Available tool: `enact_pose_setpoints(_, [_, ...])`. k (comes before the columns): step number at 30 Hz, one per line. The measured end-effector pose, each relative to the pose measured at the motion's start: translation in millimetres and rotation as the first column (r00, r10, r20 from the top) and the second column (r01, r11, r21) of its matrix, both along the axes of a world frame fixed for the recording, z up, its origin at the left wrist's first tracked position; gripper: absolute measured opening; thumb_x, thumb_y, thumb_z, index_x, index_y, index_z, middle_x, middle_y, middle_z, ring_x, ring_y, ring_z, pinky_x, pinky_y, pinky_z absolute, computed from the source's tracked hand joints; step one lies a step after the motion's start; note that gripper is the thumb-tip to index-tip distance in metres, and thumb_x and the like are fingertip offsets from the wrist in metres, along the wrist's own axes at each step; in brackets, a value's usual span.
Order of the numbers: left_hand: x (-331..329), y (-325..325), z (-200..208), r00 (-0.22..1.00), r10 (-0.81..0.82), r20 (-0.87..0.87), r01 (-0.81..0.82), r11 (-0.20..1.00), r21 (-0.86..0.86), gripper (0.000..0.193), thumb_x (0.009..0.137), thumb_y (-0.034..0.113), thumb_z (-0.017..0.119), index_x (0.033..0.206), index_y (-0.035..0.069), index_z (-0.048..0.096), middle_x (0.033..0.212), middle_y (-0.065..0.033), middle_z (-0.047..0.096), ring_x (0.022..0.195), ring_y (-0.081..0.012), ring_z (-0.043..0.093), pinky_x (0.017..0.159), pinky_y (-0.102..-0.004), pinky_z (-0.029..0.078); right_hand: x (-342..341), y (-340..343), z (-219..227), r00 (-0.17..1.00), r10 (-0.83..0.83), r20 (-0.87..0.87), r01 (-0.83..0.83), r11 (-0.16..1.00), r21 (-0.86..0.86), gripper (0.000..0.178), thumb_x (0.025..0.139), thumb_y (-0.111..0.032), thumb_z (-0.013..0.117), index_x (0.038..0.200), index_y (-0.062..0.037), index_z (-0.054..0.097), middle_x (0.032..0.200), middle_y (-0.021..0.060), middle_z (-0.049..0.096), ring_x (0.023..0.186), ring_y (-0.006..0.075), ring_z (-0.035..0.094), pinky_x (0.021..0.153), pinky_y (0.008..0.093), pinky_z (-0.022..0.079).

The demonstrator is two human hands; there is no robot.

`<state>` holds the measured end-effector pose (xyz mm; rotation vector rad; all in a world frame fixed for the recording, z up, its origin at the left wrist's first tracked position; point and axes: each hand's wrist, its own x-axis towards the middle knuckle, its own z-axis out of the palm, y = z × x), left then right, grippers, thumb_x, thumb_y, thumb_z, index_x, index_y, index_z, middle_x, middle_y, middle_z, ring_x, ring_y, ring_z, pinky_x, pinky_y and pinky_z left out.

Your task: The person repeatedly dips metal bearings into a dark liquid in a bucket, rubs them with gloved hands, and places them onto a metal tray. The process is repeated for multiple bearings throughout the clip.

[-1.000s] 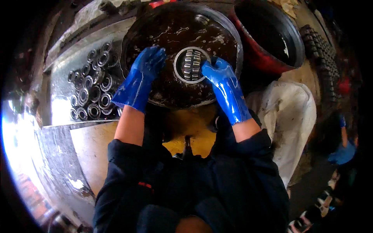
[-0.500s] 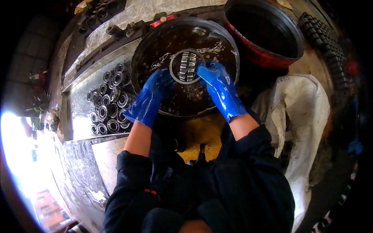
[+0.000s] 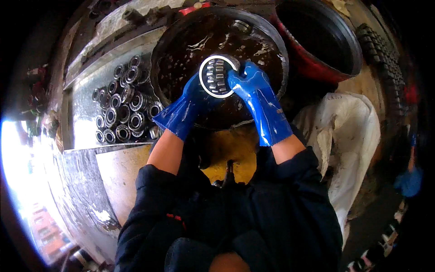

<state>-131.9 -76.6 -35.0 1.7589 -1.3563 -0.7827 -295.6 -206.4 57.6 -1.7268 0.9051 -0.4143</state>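
Observation:
A steel roller bearing (image 3: pixel 216 75), a ring with rows of rollers inside, is held over a round tub (image 3: pixel 156 59) of dark liquid. Its bright rim faces up toward me, and it is tilted, with part of its outer side showing. My right hand (image 3: pixel 252 84), in a blue rubber glove, grips the ring's right side with the thumb at the rim. At the left side of the ring is my left hand (image 3: pixel 194 94), gloved alike and closed on it, its fingers mostly hidden underneath. Another metal ring (image 3: pixel 241 26) shows at the tub's far side.
Several bearings (image 3: pixel 123 113) lie heaped in a metal tray (image 3: pixel 81 113) to the left. A red drum (image 3: pixel 308 56) with a dark inside stands at the back right. A white sack (image 3: pixel 351 122) lies right of me. Rows of dark metal parts (image 3: pixel 383 56) line the far right.
The bearing has been tilted, so its rim shows brighter and its side appears. My left hand has moved right, in against the ring. My right hand keeps its hold.

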Motion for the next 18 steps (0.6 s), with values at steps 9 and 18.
enact_pose_setpoints(9, [19.6, 1.9, 3.5, 0.184, -0.020, -0.983, -0.206, 0.977, -0.058, 0.034, 0.105, 0.027, 0.048, 0.124, 0.005, 0.067, 0.111, -0.0120, 0.075, 0.098, -0.0262, 0.072, 0.091, -0.0432, 0.060, 9.1, 9.8, -0.1, 0.991, 0.117, -0.057, -0.115, 0.992, 0.044, 0.049, 0.088, -0.029, 0.073, 0.126, 0.0024, 0.067, 0.115, 0.0228, 0.074, 0.106, 0.0314, 0.073, 0.095, 0.0396, 0.056])
enact_pose_setpoints(18, [2.3, 1.1, 34.2, -0.190, 0.070, -0.979, -0.358, 0.924, 0.135, 0.042, 0.109, 0.030, 0.036, 0.119, 0.007, 0.068, 0.104, -0.0107, 0.074, 0.088, -0.0270, 0.072, 0.082, -0.0458, 0.063, 4.3, -3.8, -14.4, 0.915, -0.074, 0.396, -0.206, 0.759, 0.618, 0.053, 0.097, -0.037, 0.071, 0.135, -0.0004, 0.065, 0.121, 0.0142, 0.072, 0.109, 0.0198, 0.068, 0.098, 0.0339, 0.053])
